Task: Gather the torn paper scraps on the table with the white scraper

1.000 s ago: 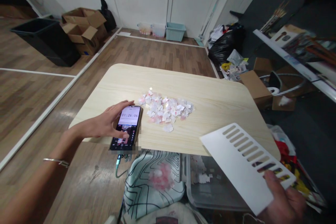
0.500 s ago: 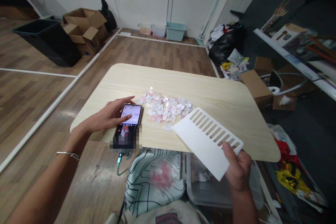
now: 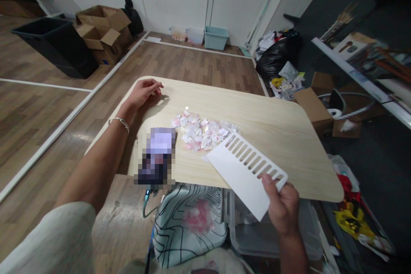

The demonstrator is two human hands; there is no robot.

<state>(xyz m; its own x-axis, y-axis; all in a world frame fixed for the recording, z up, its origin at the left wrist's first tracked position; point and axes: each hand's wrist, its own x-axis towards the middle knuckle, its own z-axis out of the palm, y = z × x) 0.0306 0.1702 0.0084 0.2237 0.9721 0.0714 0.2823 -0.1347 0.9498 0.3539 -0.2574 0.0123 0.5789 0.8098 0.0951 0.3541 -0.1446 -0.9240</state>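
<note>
My right hand (image 3: 283,206) grips a white flat plastic board with a row of slots (image 3: 240,170) by its near corner, its far edge lying beside a pile of small white and pink paper pieces (image 3: 202,132) on the light wooden table (image 3: 272,128). My left hand (image 3: 143,92) rests at the table's far left, fingers loosely curled, nothing in it. A phone (image 3: 156,158) lies at the table's near edge, between my left forearm and the pile.
A clear plastic bin (image 3: 257,231) with paper scraps sits under the table's near edge, beside a patterned bag (image 3: 186,222). Cardboard boxes (image 3: 102,30) and a black bin (image 3: 54,43) stand at the far left. A black trash bag (image 3: 279,55) and clutter lie to the right.
My left hand left the phone and moved to the table's far left. The right hand brought the slotted board from the lower right up onto the table beside the paper pile.
</note>
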